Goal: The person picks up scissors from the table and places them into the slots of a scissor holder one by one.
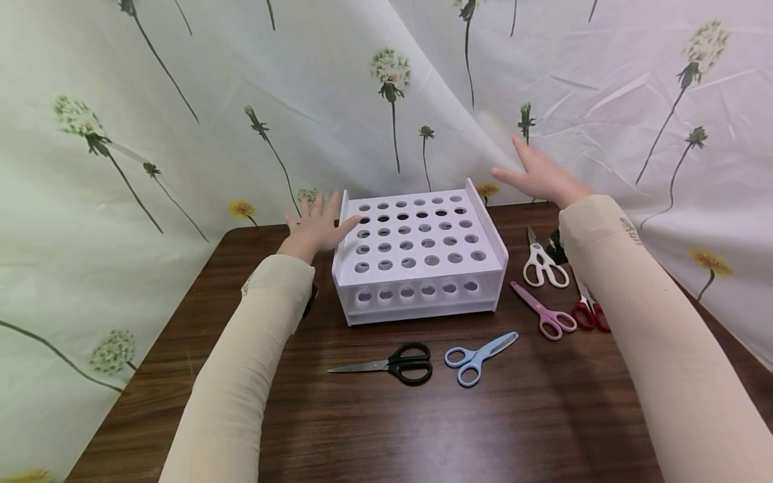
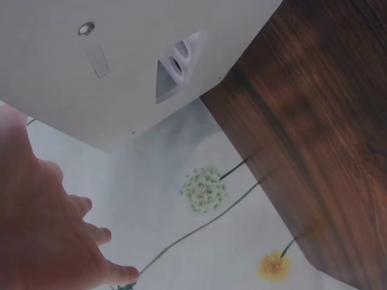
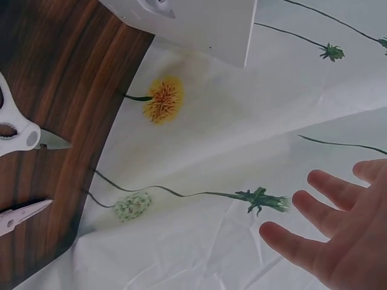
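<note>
A white rack (image 1: pixel 417 245) with rows of round holes stands at the back of the brown table. My left hand (image 1: pixel 315 228), fingers spread, is at the rack's left side, with the thumb overlapping its top edge in the head view. The left wrist view shows the rack's side panel (image 2: pixel 139 54) above and beside the spread fingers. My right hand (image 1: pixel 540 176) is raised to the right of the rack, apart from it, with fingers extended and nothing held. In the right wrist view those fingers (image 3: pixel 296 241) point toward the flowered cloth.
Black-handled scissors (image 1: pixel 410 363) and light-blue scissors (image 1: pixel 477 359) lie in front of the rack. To its right lie white scissors (image 1: pixel 543 267), pink scissors (image 1: pixel 546 314) and red-handled scissors (image 1: pixel 588 312), partly hidden by my right sleeve. A flowered cloth (image 1: pixel 338 87) hangs behind the table.
</note>
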The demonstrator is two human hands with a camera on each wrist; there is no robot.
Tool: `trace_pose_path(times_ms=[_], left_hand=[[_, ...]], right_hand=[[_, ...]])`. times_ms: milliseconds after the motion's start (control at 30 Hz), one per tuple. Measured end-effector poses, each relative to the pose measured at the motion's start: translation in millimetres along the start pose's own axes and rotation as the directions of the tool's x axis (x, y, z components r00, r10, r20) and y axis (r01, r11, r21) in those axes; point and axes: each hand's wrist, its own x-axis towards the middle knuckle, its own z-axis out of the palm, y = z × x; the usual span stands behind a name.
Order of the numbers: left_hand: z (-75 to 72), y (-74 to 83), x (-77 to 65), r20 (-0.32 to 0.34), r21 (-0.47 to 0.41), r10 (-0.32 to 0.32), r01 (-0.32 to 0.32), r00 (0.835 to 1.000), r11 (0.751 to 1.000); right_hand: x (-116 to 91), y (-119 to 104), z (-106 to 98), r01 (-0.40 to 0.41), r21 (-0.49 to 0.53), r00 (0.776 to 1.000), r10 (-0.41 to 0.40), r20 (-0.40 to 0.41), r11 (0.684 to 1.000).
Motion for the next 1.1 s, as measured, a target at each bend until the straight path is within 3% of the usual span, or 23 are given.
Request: trace_pose_path(times_ms=[433, 1100], left_hand=[[6.1, -7.1, -0.4, 0.02, -0.003, -0.018, 0.018, 1.0, 1.0], [17.5, -14.5, 3.1, -0.017, -0.087, -0.006, 0.005, 1.0, 0.996]], right_hand=[[-9, 18, 0, 0.022, 0.058, 1.0, -0.022, -0.006, 0.998], [-26, 46, 9, -0.092, 0.075, 0.996, 0.091, 0.015, 0.993]])
